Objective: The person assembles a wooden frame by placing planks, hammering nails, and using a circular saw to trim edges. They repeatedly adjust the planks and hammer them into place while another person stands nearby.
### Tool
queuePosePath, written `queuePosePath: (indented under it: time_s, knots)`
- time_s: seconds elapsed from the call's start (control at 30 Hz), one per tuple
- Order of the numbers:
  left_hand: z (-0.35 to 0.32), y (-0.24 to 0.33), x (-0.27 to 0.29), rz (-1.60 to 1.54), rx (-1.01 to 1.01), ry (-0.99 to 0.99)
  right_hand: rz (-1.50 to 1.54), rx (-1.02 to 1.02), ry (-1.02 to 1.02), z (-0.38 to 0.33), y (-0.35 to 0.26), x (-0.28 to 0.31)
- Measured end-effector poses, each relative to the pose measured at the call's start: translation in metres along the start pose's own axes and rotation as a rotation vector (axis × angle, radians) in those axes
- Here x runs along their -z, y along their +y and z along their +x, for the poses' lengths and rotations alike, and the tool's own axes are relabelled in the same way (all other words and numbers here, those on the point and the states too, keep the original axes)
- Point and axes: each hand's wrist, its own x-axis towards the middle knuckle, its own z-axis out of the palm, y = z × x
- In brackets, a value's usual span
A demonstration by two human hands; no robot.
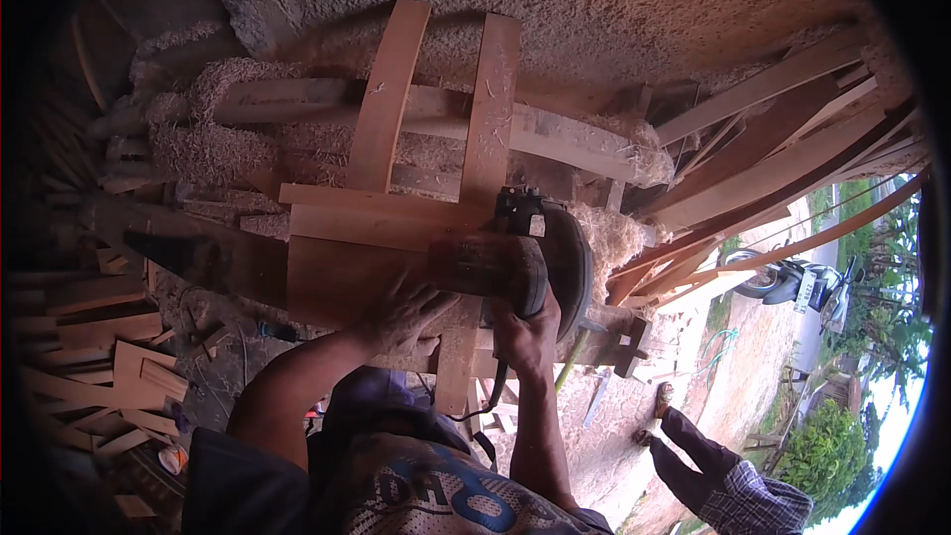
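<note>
My right hand (528,335) is wrapped round the rear handle of a dark circular saw (567,263), which sits at the right end of a wide wooden board (342,279). My left hand (408,313) lies on that board's near side with its fingers stretched out, left of the saw. A narrower wooden strip (367,215) runs along the board's far edge. Two planks (389,89) reach from beneath these boards toward the wall. The saw's cutting edge is hidden, and part of its body is blurred.
Curly shavings (213,139) cover the timber beams (297,99) under the work. Offcuts (139,381) are piled at the left. Long boards (783,154) lean at the right. A power cord (495,391) hangs near my right arm. Another person (728,481) and a parked motorcycle (807,282) are at the right.
</note>
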Motion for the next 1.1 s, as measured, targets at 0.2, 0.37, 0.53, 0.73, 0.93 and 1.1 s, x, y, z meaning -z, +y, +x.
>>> queuePosePath:
  time_s: [0.2,0.37,0.53,0.73,0.93,1.1]
  knots:
    - [-0.002,-0.001,-0.005,0.024,0.0,0.019,-0.022,0.002,-0.003,0.007,0.001,0.001]
    - [0.001,0.001,0.002,0.029,0.011,-0.014,-0.06,0.012,0.008,0.013,-0.006,0.0]
    - [0.003,0.003,0.01,-0.01,0.025,-0.045,-0.028,0.016,0.017,0.019,-0.005,0.0]
    - [0.001,0.002,0.005,0.022,0.028,-0.036,-0.024,0.007,0.015,0.031,-0.009,-0.002]
    - [0.001,0.005,0.03,0.015,0.021,-0.085,-0.051,0.031,0.026,0.041,-0.003,-0.006]
    - [0.001,0.004,0.028,-0.087,0.031,-0.125,-0.045,0.026,0.018,0.045,-0.009,-0.007]
